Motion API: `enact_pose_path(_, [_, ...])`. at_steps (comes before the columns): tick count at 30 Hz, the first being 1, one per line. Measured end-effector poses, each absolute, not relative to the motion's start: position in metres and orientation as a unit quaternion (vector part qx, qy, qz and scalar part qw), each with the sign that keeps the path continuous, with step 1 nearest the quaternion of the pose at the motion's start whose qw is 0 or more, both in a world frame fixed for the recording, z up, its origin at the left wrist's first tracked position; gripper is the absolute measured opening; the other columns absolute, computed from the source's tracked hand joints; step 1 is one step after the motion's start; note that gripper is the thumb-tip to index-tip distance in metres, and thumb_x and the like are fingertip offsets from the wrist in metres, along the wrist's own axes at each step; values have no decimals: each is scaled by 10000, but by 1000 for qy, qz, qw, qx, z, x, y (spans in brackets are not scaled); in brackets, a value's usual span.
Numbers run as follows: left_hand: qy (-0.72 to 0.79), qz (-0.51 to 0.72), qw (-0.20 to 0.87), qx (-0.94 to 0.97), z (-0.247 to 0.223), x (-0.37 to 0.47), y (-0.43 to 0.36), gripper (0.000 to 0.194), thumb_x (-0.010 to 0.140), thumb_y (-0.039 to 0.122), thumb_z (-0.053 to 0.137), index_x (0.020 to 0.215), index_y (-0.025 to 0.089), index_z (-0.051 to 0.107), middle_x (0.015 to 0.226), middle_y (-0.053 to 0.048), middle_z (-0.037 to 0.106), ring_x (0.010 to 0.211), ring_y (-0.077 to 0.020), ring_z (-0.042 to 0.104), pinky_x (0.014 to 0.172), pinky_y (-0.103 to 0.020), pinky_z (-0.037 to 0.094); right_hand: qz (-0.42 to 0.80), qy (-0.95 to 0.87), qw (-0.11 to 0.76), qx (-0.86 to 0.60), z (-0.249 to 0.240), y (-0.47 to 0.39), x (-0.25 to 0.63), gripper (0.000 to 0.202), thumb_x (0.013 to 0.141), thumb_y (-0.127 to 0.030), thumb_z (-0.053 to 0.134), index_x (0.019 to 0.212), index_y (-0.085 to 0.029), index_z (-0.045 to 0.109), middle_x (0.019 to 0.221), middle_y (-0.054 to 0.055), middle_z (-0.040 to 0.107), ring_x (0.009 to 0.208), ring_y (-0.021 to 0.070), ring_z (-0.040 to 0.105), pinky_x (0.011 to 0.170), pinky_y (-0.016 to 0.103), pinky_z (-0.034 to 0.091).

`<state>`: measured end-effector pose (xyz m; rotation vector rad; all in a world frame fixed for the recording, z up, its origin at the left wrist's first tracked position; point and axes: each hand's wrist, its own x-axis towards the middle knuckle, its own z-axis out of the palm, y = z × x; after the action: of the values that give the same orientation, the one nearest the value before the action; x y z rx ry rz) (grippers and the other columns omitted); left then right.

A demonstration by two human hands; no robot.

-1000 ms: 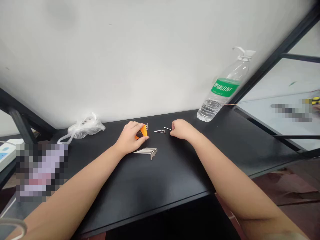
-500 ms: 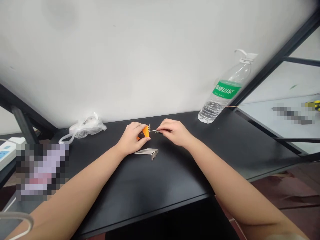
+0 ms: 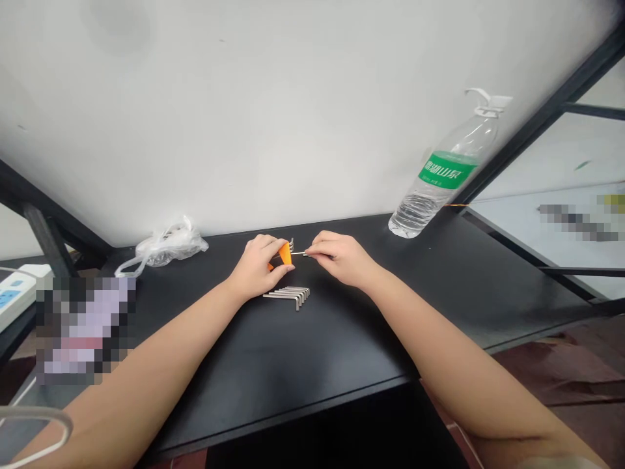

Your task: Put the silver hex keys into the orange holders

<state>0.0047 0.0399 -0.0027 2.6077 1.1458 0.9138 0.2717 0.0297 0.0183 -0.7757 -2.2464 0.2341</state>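
My left hand (image 3: 258, 266) is closed around an orange hex key holder (image 3: 286, 253), thumb below and fingers above. Between the thumb and fingers of my right hand (image 3: 339, 256) is a thin metal hex key (image 3: 298, 253), which spans the short gap to the holder. Whether its tip sits inside the holder I cannot tell. Short bent metal ends show just behind the holder. On the tabletop in front of my left hand lie several L-shaped hex keys (image 3: 293, 294), side by side in a row. My right fingertips partly cover more small metal pieces.
A large water bottle (image 3: 439, 179) with a green label stands at the back right by the wall. At the back left lies a clear plastic bag (image 3: 170, 244). A white power strip (image 3: 22, 293) is at the far left. Black frame bars flank the black table (image 3: 312, 371).
Both hands keep nearly the same hold on the holder and the hex key. The whole view has shifted slightly; the row of hex keys on the table has not moved.
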Motion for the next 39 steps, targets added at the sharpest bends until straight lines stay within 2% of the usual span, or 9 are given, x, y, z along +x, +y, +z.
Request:
enact_pose_path(11, [378,296,74,874,-2,4,40,461,934,491,682,1322,248,625,1177,-93,683,1101,-291,590,1020,-481,458,47,-889,341,-303,22,22,271,281,991,-106,545,1062,-235,784,1026,59,708,841,167,664,733,300,529])
enact_pose_path(19, [349,294,90,885,-1,5,38,474,931,503,686,1334,261,625,1197,-89,687,1109,-286,590,1045,-485,446,78,-882,349,-306,23,22,272,287,987,-107,540,1082,-252,769,1015,52,698,845,174,656,745,316,530])
enact_pose_path(22, [347,286,90,889,0,7,37,464,927,508,684,1320,266,635,1193,-93,691,1119,-291,596,1050,-488,441,90,-888,330,-309,24,14,263,284,975,-99,533,1096,-256,738,1076,60,676,870,180,642,769,321,527])
enact_pose_path(25, [349,278,89,890,0,8,36,417,934,498,671,1283,272,657,1157,-90,696,1100,-287,602,1043,-488,441,141,-892,295,-311,25,6,250,270,931,-86,550,1107,-253,668,1173,66,624,826,161,605,725,298,515])
enact_pose_path(28, [356,283,85,886,1,8,37,407,929,477,676,1276,264,660,1145,-87,697,1086,-282,602,1030,-480,448,183,-885,284,-319,26,4,245,258,871,-68,570,1057,-244,603,1104,48,600,775,152,565,684,279,489])
enact_pose_path(33, [369,293,81,878,0,8,36,459,905,503,702,1279,244,650,1161,-96,697,1097,-292,606,1021,-481,459,135,-858,328,-371,22,24,270,170,861,-87,591,964,-217,629,948,35,621,800,174,579,758,306,478])
enact_pose_path(39, [377,305,77,871,-1,7,36,438,853,390,736,1254,237,649,1212,-81,699,1146,-290,601,1062,-484,453,126,-830,244,-485,2,55,308,95,868,-151,653,838,-208,723,877,35,683,745,165,619,716,296,479])
